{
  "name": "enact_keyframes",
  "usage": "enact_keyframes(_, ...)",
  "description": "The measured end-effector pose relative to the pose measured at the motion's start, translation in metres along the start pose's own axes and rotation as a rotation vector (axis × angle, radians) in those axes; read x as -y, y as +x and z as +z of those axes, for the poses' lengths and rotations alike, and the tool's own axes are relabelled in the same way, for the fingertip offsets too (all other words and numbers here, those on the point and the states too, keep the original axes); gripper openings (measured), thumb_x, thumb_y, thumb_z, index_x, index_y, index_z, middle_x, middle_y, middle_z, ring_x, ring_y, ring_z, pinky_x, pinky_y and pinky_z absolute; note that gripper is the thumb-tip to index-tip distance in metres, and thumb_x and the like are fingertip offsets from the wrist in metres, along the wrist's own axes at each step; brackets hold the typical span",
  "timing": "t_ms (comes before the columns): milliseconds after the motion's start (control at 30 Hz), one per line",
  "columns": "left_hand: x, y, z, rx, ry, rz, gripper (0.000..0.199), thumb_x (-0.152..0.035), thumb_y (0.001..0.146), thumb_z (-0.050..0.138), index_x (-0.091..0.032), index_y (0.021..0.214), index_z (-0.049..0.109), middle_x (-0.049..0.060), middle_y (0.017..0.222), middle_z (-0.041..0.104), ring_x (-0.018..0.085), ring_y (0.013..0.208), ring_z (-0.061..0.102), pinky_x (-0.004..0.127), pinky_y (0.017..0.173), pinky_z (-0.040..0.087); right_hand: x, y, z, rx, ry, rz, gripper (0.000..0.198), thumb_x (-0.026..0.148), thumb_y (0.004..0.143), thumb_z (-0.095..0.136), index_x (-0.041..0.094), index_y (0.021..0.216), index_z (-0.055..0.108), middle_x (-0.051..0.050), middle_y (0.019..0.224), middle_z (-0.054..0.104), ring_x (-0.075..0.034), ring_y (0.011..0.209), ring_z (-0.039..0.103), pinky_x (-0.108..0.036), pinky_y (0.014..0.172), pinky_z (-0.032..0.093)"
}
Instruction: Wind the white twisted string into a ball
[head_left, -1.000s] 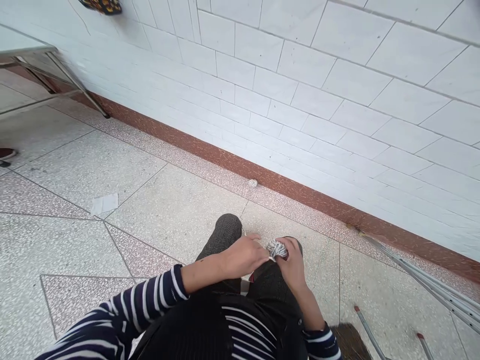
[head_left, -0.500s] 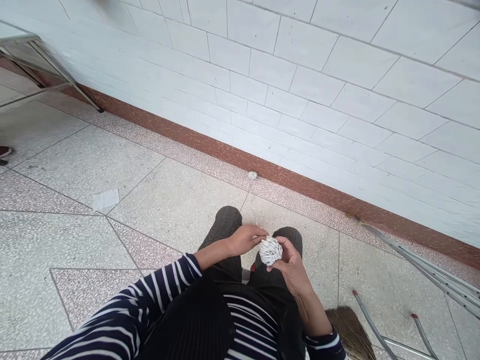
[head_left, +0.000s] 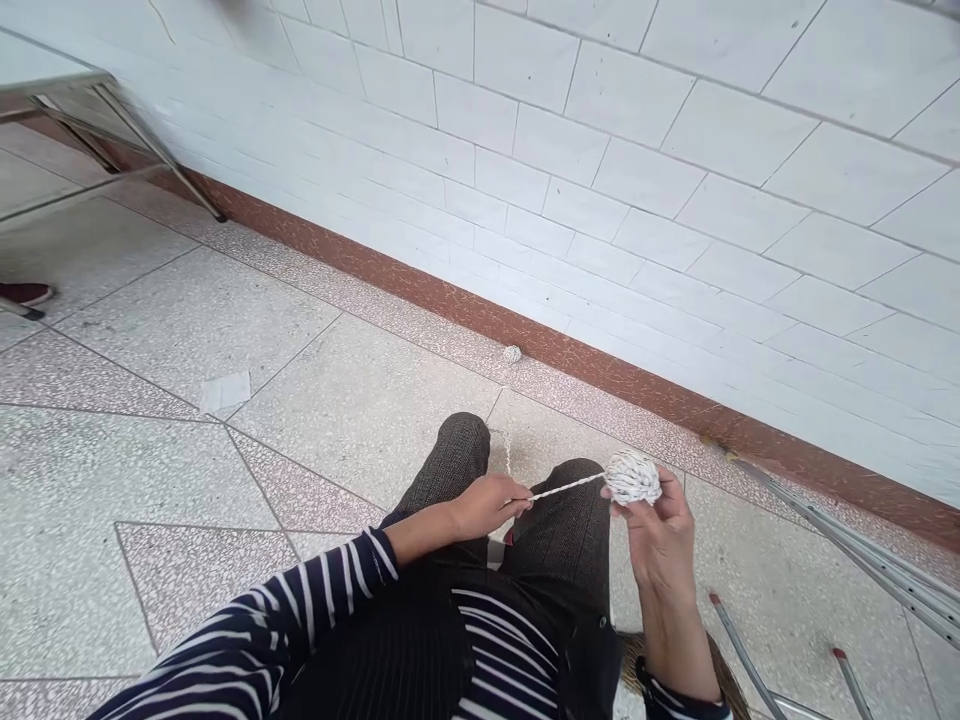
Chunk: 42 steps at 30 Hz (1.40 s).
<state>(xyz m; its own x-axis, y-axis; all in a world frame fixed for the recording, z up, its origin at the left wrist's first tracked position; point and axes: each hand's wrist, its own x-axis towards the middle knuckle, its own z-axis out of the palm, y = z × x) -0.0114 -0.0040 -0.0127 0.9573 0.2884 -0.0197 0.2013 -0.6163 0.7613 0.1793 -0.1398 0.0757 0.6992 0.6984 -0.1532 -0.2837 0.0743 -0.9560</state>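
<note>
My right hand (head_left: pixel 660 530) grips a ball of white twisted cord (head_left: pixel 632 478), out to the right above my right knee. A taut length of cord (head_left: pixel 568 488) runs from this ball to my left hand (head_left: pixel 493 505), whose fingers pinch it over my lap. Below the left hand, a loose stretch of the cord (head_left: pixel 508 450) hangs between my knees toward the floor. On the floor by the wall lies a second, smaller ball of white cord (head_left: pixel 512 354).
A metal-legged table (head_left: pixel 161 150) stands at upper left, with a dark red shoe (head_left: pixel 28 293) below it. A white paper (head_left: pixel 225 391) lies on the floor. To the right are metal rails (head_left: pixel 847 530), red-tipped metal legs (head_left: pixel 739 645) and a partly hidden broom (head_left: pixel 724 670). A tiled wall (head_left: pixel 600 200) runs ahead.
My right hand has carried the cord ball right, away from the left hand. A straight length of cord now stretches between them. The view has shifted slightly.
</note>
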Motion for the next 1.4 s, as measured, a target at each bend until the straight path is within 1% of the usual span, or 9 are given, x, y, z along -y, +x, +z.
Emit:
enact_keyframes(200,-0.023,-0.009,-0.007,-0.054,0.162,0.216,0.029,-0.026,0.1,0.04,-0.019,0.083,0.062,0.001,0.073,0.067,0.015,0.072,0.06,0.031,0.097,0.041,-0.013,0.011,-0.009,-0.167,-0.521,-0.088,0.046,0.028,0.065,0.077,0.024,0.106,0.058,-0.007,0.108,0.065,-0.024,0.079,0.064,-0.038,0.065,0.05)
enact_keyframes(367,-0.036,-0.008,-0.02,-0.069,0.327,0.316,0.019,-0.018,0.096,0.045,-0.018,0.091,0.063,0.003,0.076,0.067,0.016,0.073,0.061,0.035,0.105,0.037,-0.055,-0.002,0.006,0.256,-0.897,-0.079,0.033,0.016,0.068,0.062,0.024,0.099,0.063,-0.005,0.105,0.066,-0.029,0.096,0.06,-0.044,0.086,0.043)
enact_keyframes(500,-0.026,-0.004,-0.023,-0.029,0.368,0.324,0.015,-0.014,0.092,0.05,-0.018,0.092,0.064,0.002,0.075,0.066,0.015,0.073,0.062,0.038,0.109,0.033,-0.061,-0.025,0.015,0.518,-0.759,0.062,0.04,0.007,0.061,0.059,0.025,0.096,0.066,0.001,0.088,0.067,-0.022,0.078,0.061,-0.033,0.072,0.046)
enact_keyframes(633,-0.013,-0.001,-0.015,-0.065,0.242,0.269,0.022,-0.022,0.099,0.044,-0.019,0.093,0.065,0.002,0.083,0.07,0.014,0.081,0.064,0.037,0.11,0.032,-0.043,-0.039,0.01,0.638,-0.327,0.323,0.041,0.008,0.063,0.068,0.023,0.1,0.063,0.0,0.09,0.066,-0.02,0.082,0.059,-0.029,0.072,0.044)
enact_keyframes(867,0.021,0.015,0.001,-0.125,-0.007,0.125,0.022,-0.029,0.099,0.048,-0.017,0.098,0.067,0.005,0.098,0.072,0.017,0.095,0.064,0.031,0.096,0.044,-0.042,-0.043,0.002,0.402,0.007,0.362,0.078,0.036,0.051,0.092,0.029,0.121,0.06,-0.003,0.109,0.067,-0.023,0.096,0.059,-0.03,0.081,0.046)
enact_keyframes(1033,0.067,0.037,-0.005,-0.105,0.045,-0.023,0.019,-0.022,0.094,0.053,-0.018,0.106,0.066,0.008,0.119,0.066,0.02,0.114,0.059,0.033,0.1,0.045,-0.032,-0.044,-0.007,0.367,0.012,0.322,0.072,0.042,0.04,0.095,0.027,0.106,0.072,-0.003,0.098,0.07,-0.022,0.089,0.061,-0.03,0.079,0.048)
enact_keyframes(1133,0.085,0.048,-0.01,-0.067,0.071,-0.143,0.032,-0.02,0.089,0.059,-0.02,0.121,0.06,0.01,0.137,0.055,0.023,0.129,0.049,0.036,0.108,0.039,-0.022,-0.045,-0.012,0.325,0.054,0.34,0.072,0.038,0.035,0.096,0.027,0.103,0.073,-0.004,0.096,0.071,-0.022,0.085,0.062,-0.03,0.076,0.05)
enact_keyframes(1267,0.093,0.056,0.0,-0.02,0.083,-0.299,0.044,-0.021,0.089,0.058,-0.015,0.132,0.052,0.015,0.143,0.049,0.026,0.133,0.045,0.039,0.111,0.036,-0.012,-0.048,-0.009,0.242,0.134,0.352,0.076,0.042,0.029,0.096,0.028,0.1,0.075,-0.005,0.095,0.072,-0.023,0.079,0.064,-0.031,0.069,0.053)
enact_keyframes(1400,0.089,0.059,0.028,0.073,0.051,-0.271,0.038,-0.016,0.085,0.059,-0.018,0.123,0.06,0.012,0.138,0.055,0.026,0.128,0.051,0.039,0.108,0.039,-0.006,-0.052,-0.002,0.23,0.123,0.328,0.074,0.047,0.032,0.095,0.03,0.101,0.074,-0.005,0.095,0.072,-0.025,0.079,0.065,-0.034,0.069,0.054)
